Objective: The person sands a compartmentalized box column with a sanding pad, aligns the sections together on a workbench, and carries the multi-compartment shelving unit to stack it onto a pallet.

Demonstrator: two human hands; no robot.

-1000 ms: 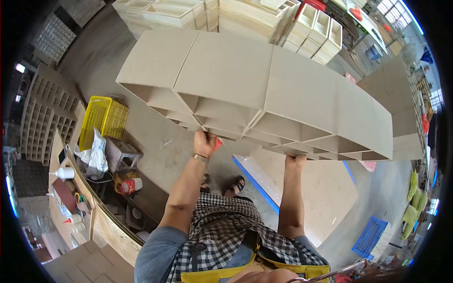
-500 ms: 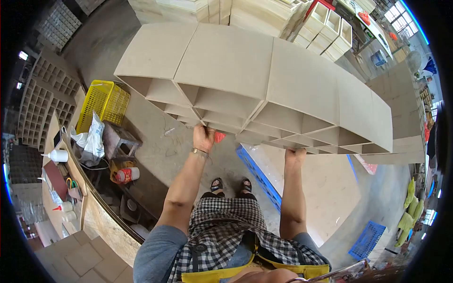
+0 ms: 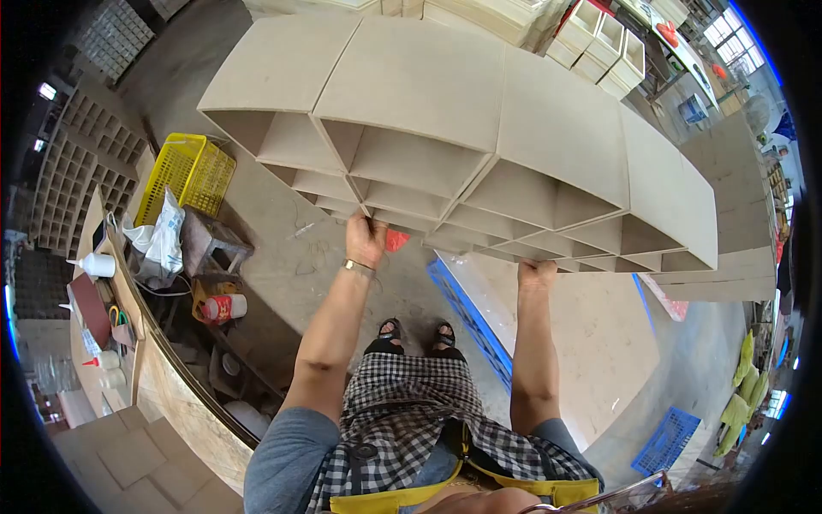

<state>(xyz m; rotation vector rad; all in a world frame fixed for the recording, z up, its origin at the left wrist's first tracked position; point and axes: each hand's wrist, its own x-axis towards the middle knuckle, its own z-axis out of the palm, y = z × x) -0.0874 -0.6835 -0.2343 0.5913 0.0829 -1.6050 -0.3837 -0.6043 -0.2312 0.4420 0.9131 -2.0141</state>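
A large wooden compartment shelf [image 3: 419, 77], made of pale board with many open cubbies, is held up in front of me. My left hand [image 3: 366, 240] is closed round the lower edge of a divider, left of the shelf's middle; a watch or bracelet sits on that wrist. Farther right, my right hand [image 3: 538, 273] grips the same underside. The fingertips of both hands are partly hidden behind the boards. The smooth outer panel faces up and the cubbies face towards me.
At left, a yellow plastic basket [image 3: 206, 178] rests near a stool [image 3: 212, 243], beside a workbench [image 3: 184, 428] bearing glue bottles and scissors. Below the shelf's right part lies a large board [image 3: 591, 343] by a blue pallet [image 3: 471, 321]. A blue crate [image 3: 666, 439] sits lower right. Stacked wooden boxes stand behind.
The shelf has shifted slightly upward in view and tilted, showing more of its cubbies. Both hands moved up a little with it, still gripping.
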